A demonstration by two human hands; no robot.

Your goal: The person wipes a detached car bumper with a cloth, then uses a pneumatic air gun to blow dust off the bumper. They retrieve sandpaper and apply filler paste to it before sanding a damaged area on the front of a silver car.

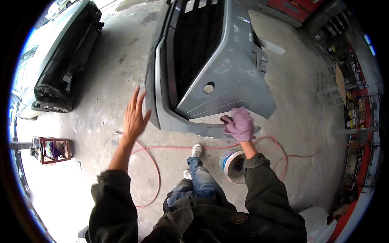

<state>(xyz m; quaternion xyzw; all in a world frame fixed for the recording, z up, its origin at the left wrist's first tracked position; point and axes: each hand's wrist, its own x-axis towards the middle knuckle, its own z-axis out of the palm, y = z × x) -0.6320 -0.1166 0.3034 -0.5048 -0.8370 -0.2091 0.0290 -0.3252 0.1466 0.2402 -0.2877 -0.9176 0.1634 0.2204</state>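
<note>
A grey car bumper with a dark grille opening and a round hole stands in front of me. My right hand is mostly covered by a purple cloth, which it holds against or just over the bumper's near lower edge; whether cloth and bumper touch I cannot tell. My left hand is raised beside the bumper's left corner, fingers stretched and apart, with nothing in it.
A red hose loops over the concrete floor near my feet. Right of my legs stands a bucket. At the left are a car and a small cart; shelving lines the right side.
</note>
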